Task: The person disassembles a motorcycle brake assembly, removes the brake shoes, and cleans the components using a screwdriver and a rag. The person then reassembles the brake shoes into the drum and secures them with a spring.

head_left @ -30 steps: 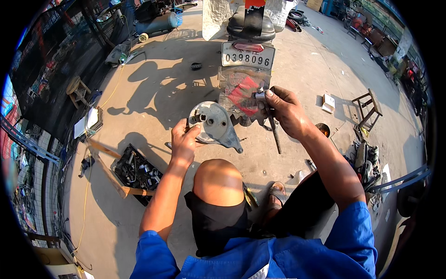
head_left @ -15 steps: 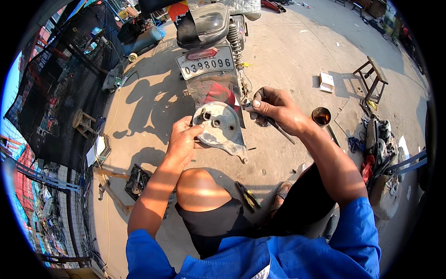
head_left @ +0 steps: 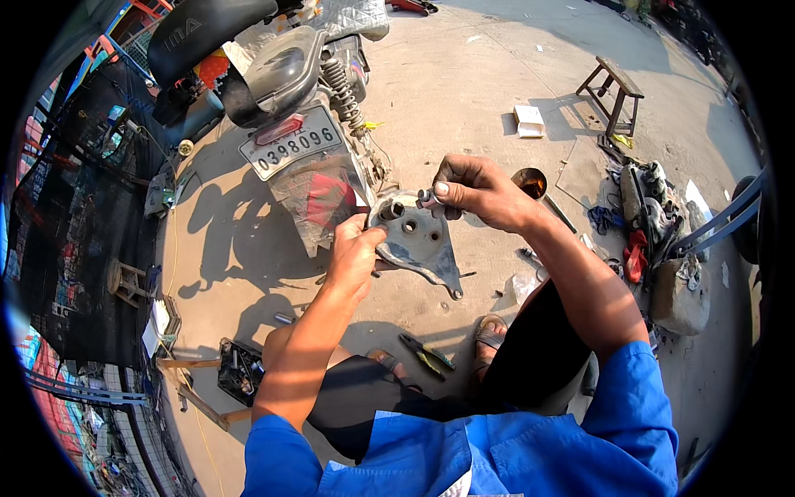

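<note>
My left hand [head_left: 356, 255] grips the edge of a drum brake backing plate [head_left: 422, 248], a grey, worn metal disc with several holes and an arm tapering toward me. Its thumb presses on the face near a raised dark collar [head_left: 392, 213]. My right hand [head_left: 476, 192] pinches a small cylindrical metal part [head_left: 426, 199] just above the plate's far edge. Whether this part touches the plate I cannot tell. Below, on the ground between my feet, lies a pair of pliers [head_left: 426, 356] with dark and yellowish handles.
A motorcycle's rear with a number plate [head_left: 291, 142] and shock spring [head_left: 341, 89] stands ahead to the left. On the right are a tin with dark liquid [head_left: 530, 182], a white box [head_left: 529, 122], a wooden stool [head_left: 613, 89] and piled clutter. A black tool case [head_left: 240, 369] lies left.
The view has swung right, so the motorcycle sits farther left. My right hand has brought the small part closer over the plate. A dark rod seen below that hand no longer shows.
</note>
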### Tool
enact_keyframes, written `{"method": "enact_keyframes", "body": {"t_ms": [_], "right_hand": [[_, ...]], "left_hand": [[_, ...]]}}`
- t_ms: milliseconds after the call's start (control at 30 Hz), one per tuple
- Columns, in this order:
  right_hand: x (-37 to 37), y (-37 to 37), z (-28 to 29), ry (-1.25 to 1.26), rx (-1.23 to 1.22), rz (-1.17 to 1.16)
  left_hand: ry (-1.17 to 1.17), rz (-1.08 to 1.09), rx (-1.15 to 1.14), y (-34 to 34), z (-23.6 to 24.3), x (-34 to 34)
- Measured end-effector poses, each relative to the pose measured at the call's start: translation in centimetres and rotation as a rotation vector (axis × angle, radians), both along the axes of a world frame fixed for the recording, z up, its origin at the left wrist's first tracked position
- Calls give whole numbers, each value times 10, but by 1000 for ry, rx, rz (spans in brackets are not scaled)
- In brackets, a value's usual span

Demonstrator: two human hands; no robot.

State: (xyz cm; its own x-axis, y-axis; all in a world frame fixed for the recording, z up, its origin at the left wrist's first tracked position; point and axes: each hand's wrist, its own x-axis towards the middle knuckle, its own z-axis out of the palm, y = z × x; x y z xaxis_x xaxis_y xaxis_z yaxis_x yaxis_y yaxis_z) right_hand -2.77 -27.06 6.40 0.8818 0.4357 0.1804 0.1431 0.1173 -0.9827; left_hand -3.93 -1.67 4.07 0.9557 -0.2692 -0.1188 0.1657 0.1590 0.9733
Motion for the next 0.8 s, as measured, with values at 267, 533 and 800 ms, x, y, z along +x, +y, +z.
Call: {"method": "enact_keyframes", "body": {"t_ms": [267,533,800], "right_hand": [[-10,-4,-12,-35,-154,-58],[-6,12,-23,-56,-182,-49],[3,33,-22,-83,-352,-3]], "left_hand": [[16,-4,-64,-17,-31,2],[4,-42,34,-2,-44,2],[21,-26,96,19,-51,4]]}}
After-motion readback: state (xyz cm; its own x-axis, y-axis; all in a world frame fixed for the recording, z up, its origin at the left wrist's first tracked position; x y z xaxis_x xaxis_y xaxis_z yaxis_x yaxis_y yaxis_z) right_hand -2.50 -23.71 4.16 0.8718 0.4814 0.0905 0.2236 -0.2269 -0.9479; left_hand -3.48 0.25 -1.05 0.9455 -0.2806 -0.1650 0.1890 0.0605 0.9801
